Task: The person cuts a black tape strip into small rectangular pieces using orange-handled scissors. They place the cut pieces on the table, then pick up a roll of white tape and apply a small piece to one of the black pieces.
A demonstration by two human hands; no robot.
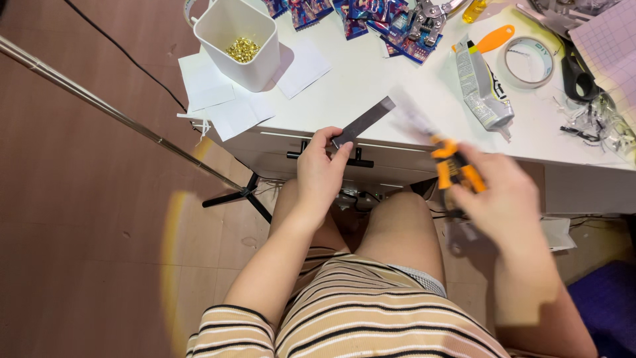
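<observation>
Grey strip (363,121) in left hand (321,174), orange-handled tool (454,167) in right hand (507,202)

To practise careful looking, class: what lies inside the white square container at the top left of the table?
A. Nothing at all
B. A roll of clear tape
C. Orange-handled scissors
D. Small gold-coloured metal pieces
D: a heap of small gold-coloured metal pieces sits at the bottom of the white container, while the roll of clear tape lies apart on the table, far to the right.

left hand (320,174) pinching dark strip (363,121), right hand (507,202) gripping orange-handled scissors (454,167)
</observation>
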